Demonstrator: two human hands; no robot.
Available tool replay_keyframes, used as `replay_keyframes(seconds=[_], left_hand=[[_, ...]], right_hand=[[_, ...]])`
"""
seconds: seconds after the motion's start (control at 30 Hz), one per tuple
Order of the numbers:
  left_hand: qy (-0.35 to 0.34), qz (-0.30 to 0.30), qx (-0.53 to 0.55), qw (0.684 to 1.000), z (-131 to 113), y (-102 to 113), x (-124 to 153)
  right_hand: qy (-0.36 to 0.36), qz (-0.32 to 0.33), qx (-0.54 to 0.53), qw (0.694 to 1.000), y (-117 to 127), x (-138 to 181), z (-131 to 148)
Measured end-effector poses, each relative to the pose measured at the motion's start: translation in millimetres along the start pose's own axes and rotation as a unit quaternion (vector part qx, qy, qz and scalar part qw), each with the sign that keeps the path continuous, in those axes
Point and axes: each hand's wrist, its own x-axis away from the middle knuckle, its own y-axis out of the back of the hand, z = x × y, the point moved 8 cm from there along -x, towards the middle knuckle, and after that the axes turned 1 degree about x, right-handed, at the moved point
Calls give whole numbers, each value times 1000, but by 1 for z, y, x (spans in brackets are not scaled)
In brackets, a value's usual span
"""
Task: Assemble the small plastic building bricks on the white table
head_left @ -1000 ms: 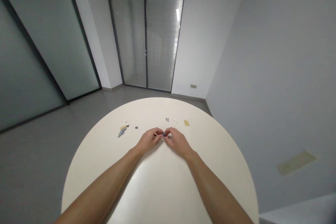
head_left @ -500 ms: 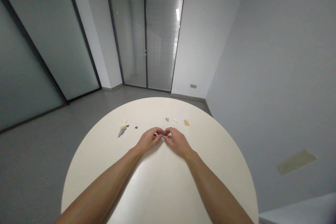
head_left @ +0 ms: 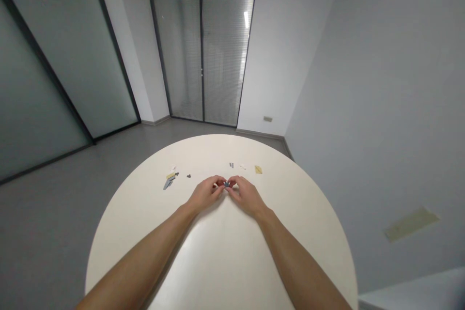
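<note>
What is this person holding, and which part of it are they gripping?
A small dark piece, held at opposite sides by the left hand and right hand; it's too small to name the exact parts.

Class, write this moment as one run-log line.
left hand: pinches small dark piece | right hand: pinches same piece | yellow square: on table

Dim, soft grey indoor light, with wide-angle distortion toward the edges.
Pale glare lies on the round, smooth, cream-white table [head_left: 192, 252], with faint shadow along the bare left forearm [head_left: 156, 247]. Bright strips glint in the dark-framed glass double door [head_left: 221, 58]. The plain white right-hand wall [head_left: 392, 82] leans; the small dark grey piece [head_left: 226, 185] between bare left hand [head_left: 205, 194] and bare right hand [head_left: 248, 196] lacks sharp detail.
</note>
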Motion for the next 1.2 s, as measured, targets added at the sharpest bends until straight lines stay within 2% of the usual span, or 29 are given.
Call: replay_keyframes(seconds=[0.73,1.2], left_hand=[[1,5,-40,999,-3,4,1],[23,-6,-57,998,6,5,1]], right_hand=[[-10,12,-9,1000,0,0,2],[5,19,-3,1000,-2,0,1]])
